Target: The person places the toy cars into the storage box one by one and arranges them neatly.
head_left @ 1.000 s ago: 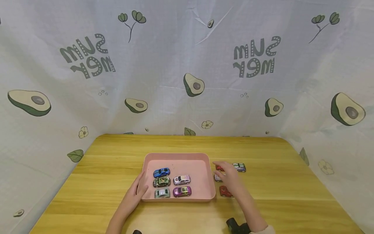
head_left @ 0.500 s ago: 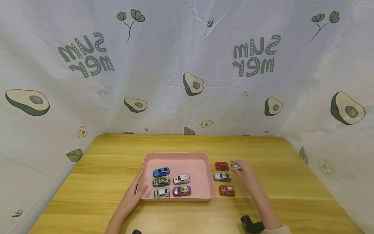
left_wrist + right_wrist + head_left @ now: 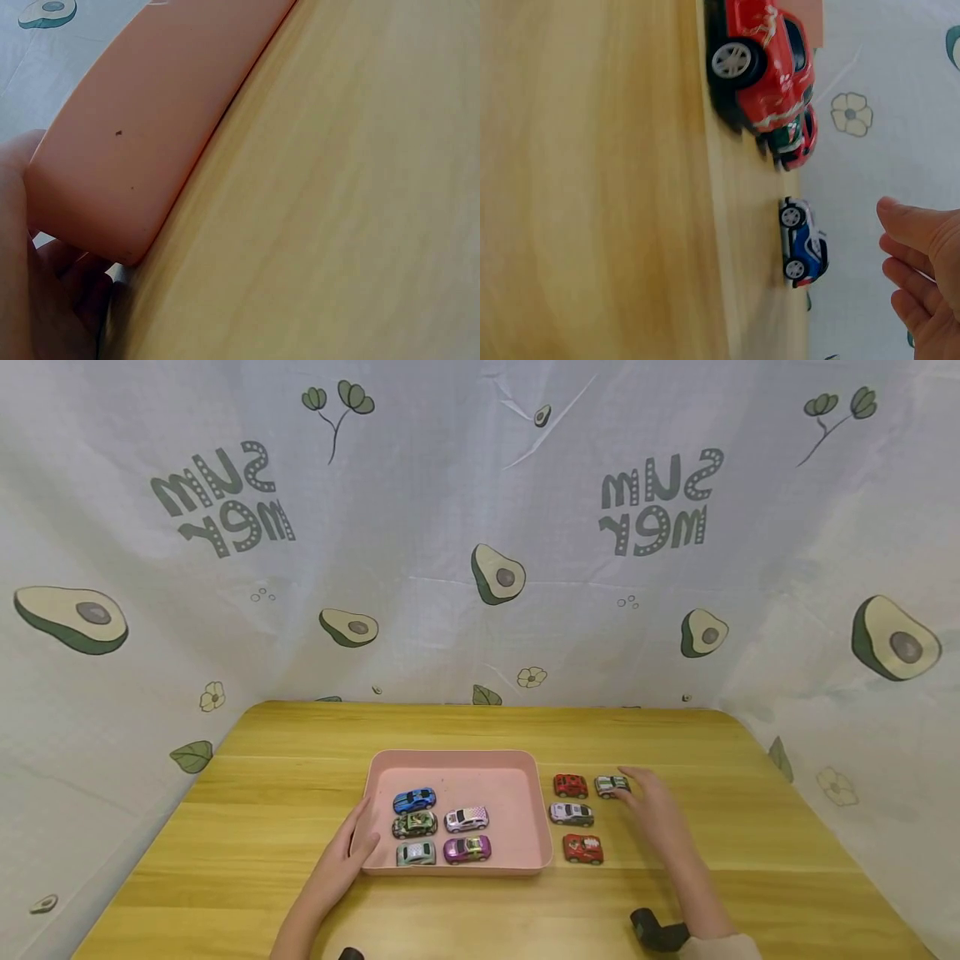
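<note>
My left hand (image 3: 339,862) holds the left wall of a pink tray (image 3: 450,872) in the head view, thumb at the rim and fingers along the outside. In the left wrist view its fingers show beside the tray's corner (image 3: 97,202). My right hand (image 3: 658,814) is at the right end of a white-and-green toy car (image 3: 611,786). In the right wrist view, that hand appears with loosely bent fingers and nothing between them, apart from a white-and-blue toy car (image 3: 804,244). Whether a fingertip touches the car cannot be told.
Inside the tray lie several toy cars, among them a blue one (image 3: 414,800) and a purple one (image 3: 467,849). Right of the tray are a red car (image 3: 570,786), a silver car (image 3: 572,814) and another red car (image 3: 582,849). A printed cloth (image 3: 420,527) hangs behind the table (image 3: 300,735).
My right hand has moved rightward from over the cars beside the tray to the right end of the white-and-green car. My left hand stays at the tray.
</note>
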Action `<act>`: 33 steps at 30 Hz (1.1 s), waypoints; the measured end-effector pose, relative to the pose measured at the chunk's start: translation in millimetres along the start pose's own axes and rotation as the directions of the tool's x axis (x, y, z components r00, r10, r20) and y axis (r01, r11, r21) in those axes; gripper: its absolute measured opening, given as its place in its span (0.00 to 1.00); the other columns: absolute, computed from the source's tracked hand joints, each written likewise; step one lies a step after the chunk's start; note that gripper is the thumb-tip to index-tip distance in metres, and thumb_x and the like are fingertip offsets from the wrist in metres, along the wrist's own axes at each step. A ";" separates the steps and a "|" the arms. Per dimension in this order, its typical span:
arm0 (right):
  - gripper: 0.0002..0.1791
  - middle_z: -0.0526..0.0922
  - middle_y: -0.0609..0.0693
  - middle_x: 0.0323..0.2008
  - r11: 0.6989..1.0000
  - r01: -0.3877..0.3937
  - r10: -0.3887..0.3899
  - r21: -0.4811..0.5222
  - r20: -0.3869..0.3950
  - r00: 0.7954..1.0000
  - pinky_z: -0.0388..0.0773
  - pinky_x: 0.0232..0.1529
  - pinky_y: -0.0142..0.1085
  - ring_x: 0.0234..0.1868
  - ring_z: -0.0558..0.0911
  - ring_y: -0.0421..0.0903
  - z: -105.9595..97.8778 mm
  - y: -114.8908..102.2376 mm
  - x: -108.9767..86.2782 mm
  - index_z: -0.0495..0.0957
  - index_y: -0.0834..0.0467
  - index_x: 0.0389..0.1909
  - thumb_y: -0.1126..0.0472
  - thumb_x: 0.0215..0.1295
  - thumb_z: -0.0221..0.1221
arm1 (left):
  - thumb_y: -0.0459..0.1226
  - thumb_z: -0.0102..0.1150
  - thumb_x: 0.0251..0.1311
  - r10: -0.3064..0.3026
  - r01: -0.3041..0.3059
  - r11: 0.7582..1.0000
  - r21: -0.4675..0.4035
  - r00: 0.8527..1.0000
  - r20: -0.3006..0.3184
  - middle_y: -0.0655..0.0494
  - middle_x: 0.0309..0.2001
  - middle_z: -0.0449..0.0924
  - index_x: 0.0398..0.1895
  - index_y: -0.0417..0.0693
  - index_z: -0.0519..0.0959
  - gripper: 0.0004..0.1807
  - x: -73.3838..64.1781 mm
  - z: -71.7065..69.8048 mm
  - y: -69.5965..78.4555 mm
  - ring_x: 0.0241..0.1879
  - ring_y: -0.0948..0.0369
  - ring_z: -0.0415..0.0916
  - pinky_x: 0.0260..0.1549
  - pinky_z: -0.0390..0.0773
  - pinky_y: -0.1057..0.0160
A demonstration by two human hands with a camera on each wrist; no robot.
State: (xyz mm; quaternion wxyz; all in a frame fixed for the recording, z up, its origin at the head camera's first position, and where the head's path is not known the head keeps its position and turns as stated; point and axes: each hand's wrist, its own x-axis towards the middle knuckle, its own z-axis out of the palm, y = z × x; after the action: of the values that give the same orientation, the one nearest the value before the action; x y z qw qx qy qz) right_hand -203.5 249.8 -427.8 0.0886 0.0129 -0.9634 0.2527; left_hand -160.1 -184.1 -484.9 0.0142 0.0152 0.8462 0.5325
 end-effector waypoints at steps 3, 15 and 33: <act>0.24 0.68 0.70 0.56 1.000 0.005 -0.006 -0.015 -0.010 1.000 0.64 0.58 0.59 0.57 0.67 0.67 1.2 5.6 2.6 0.67 0.68 0.57 0.63 0.62 0.55 | 0.50 0.47 0.63 0.005 -0.005 1.000 -0.008 1.000 0.003 0.46 0.71 0.47 0.70 0.57 0.50 0.34 0.2 -0.4 0.4 0.70 0.44 0.43 0.67 0.47 0.42; 0.27 0.65 0.70 0.59 0.999 0.042 -0.043 0.013 0.048 0.998 0.59 0.60 0.61 0.60 0.64 0.67 7.8 25.8 5.0 0.63 0.68 0.60 0.62 0.61 0.55 | 0.49 0.48 0.63 0.008 -0.008 1.000 -0.009 1.000 -0.001 0.45 0.71 0.47 0.70 0.56 0.50 0.34 0.4 0.5 -1.6 0.70 0.44 0.43 0.67 0.46 0.41; 0.25 0.67 0.72 0.56 0.999 0.041 -0.039 -0.017 0.113 0.993 0.62 0.59 0.59 0.58 0.66 0.68 18.3 35.2 18.3 0.64 0.71 0.59 0.64 0.62 0.53 | 0.49 0.48 0.63 0.008 -0.008 1.000 -0.011 1.000 -0.008 0.46 0.71 0.48 0.70 0.56 0.50 0.34 0.9 0.4 -1.8 0.70 0.44 0.43 0.67 0.46 0.42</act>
State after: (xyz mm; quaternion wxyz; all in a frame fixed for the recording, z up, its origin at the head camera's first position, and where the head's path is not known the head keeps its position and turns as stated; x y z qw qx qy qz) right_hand -227.0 271.9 -457.3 0.0393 0.0457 -0.9688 0.2403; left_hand -161.0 -184.5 -486.6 0.0087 0.0164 0.8433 0.5372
